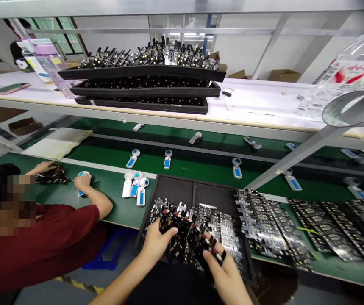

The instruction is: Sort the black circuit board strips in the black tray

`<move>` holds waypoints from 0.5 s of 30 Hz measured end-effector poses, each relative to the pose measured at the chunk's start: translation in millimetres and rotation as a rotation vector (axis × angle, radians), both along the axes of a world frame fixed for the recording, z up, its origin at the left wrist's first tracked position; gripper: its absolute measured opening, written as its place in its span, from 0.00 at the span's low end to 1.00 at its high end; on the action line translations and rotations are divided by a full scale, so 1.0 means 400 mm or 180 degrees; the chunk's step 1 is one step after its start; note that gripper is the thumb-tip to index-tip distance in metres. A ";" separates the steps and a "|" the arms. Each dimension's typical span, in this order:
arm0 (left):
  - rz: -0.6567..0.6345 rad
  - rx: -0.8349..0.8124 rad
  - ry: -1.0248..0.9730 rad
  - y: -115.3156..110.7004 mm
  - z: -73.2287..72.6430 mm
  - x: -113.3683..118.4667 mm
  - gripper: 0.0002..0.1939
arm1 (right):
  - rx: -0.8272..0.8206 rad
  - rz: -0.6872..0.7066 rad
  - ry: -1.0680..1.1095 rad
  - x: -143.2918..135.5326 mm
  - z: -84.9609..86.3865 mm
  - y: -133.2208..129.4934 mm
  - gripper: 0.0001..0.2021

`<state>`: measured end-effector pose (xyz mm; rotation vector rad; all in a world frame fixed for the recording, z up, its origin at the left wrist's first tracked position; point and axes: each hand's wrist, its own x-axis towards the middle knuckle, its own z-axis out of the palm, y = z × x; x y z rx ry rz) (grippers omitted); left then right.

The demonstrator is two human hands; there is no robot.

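Flat black tray (175, 190) on the green bench (112, 186), heaped with small, glossy black circuit boards (184, 222). Left hand (156, 243) curled, gripping a bunch of boards; right hand (223, 271) half open, fingers resting on the heap.
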<state>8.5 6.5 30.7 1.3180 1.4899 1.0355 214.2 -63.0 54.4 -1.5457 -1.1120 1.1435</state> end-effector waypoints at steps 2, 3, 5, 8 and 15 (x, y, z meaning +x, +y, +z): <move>-0.0010 -0.0197 -0.0281 0.007 -0.008 -0.011 0.10 | 0.0009 -0.0127 0.0237 0.004 0.006 0.014 0.30; -0.0059 -0.0300 -0.0449 0.011 -0.009 -0.017 0.11 | 0.0048 -0.0317 0.0278 0.005 0.012 0.022 0.32; -0.0183 -0.0421 -0.0661 0.019 -0.004 -0.032 0.12 | 0.0199 -0.0721 0.0157 0.005 0.029 0.037 0.37; -0.0064 -0.0125 -0.0451 0.035 0.018 -0.060 0.14 | 0.0552 -0.1101 -0.0271 0.017 0.049 0.049 0.38; -0.0106 -0.0574 -0.1409 0.044 0.079 -0.085 0.21 | 0.0387 0.0163 -0.1050 0.015 0.053 0.064 0.16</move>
